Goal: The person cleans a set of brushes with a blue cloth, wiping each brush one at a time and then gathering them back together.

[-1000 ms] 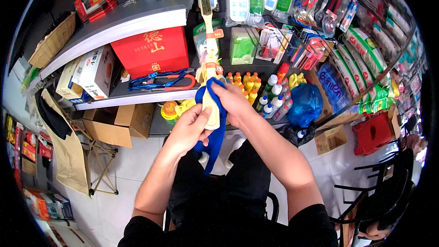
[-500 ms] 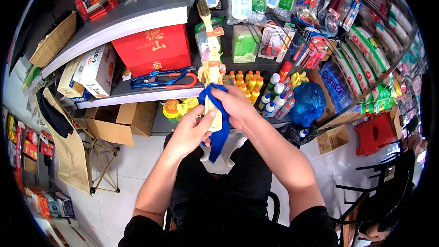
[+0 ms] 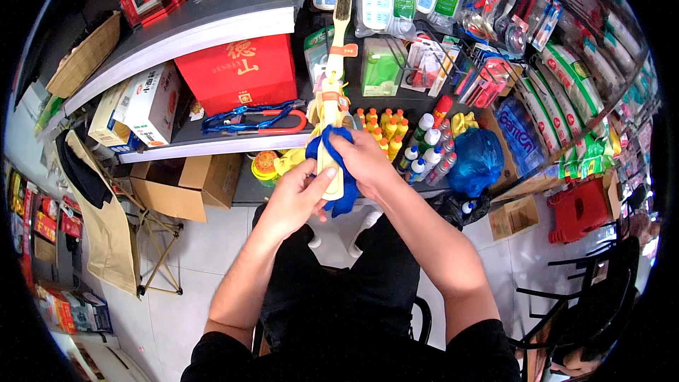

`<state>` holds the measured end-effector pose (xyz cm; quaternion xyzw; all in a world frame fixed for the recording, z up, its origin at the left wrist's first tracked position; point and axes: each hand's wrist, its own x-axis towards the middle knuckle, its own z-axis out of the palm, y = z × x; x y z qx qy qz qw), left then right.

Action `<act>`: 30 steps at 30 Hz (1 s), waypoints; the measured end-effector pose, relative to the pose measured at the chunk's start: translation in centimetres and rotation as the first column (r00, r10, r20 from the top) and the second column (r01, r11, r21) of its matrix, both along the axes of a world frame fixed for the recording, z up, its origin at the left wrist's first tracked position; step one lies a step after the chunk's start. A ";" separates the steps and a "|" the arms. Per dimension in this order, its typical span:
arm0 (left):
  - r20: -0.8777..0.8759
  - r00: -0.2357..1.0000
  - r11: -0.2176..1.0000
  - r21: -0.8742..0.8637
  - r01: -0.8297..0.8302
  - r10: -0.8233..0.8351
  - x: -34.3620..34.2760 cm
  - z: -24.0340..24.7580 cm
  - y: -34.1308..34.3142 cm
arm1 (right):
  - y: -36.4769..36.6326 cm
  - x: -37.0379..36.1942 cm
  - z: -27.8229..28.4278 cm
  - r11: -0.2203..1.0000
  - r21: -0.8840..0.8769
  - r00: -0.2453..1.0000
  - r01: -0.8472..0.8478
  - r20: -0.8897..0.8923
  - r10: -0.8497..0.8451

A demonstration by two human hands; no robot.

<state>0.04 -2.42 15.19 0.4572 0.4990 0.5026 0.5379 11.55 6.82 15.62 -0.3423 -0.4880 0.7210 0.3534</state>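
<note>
Brush handle (image 3: 329, 170) in pale wood points away from me, its near end between my two hands, the rest reaching out in front of the shelves. My left hand (image 3: 299, 197) is clamped on that near end, thumb flat on top. My right hand (image 3: 366, 161) is closed on a blue cloth (image 3: 342, 204), which shows on both sides of the wood, with a bunched bit hanging below. Dark bristles (image 3: 343, 7) stand at the far end, and from here I can't quite tell whether this is one brush or two overlapping. To do this well, I think, the left thumb should pin the wood against twisting while the right fingers press the cloth evenly to both sides, its loose part clear of my grip. Beyond, a dark shelf (image 3: 212, 20) runs above a red box (image 3: 240, 83); yellow bottles (image 3: 389, 129) cluster past my right hand, with a blue plastic bag (image 3: 477, 159) further right. On the pale tiled floor (image 3: 205, 262), a cardboard box (image 3: 216, 178) and a tan folding chair (image 3: 113, 247) stand to my left, and red stools (image 3: 583, 212) well off to my right.
</note>
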 end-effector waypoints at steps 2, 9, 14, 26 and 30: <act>-0.053 0.998 1.000 0.011 0.020 -0.019 -0.2 0.1 0.1 | -0.2 -0.1 0.2 0.994 -0.075 0.997 0.082 0.020 -0.080; 0.035 0.999 1.000 0.003 -0.022 0.022 -1.1 0.0 0.2 | -2.5 0.5 1.4 0.974 -0.163 0.984 -0.160 -0.103 0.144; 0.012 1.000 0.999 0.031 0.005 -0.006 -1.0 0.2 0.1 | -2.4 1.2 0.9 0.987 -0.112 0.988 -0.118 -0.112 0.106; -0.081 0.997 0.999 -0.031 0.007 -0.010 -3.5 -1.6 11.8 | -1.6 0.9 1.0 0.989 -0.145 0.998 0.011 -0.067 -0.021; -0.109 0.991 0.997 -0.005 -0.078 0.077 -1.9 -0.5 11.2 | -2.5 1.2 0.8 0.989 -0.147 0.997 -0.003 -0.076 -0.009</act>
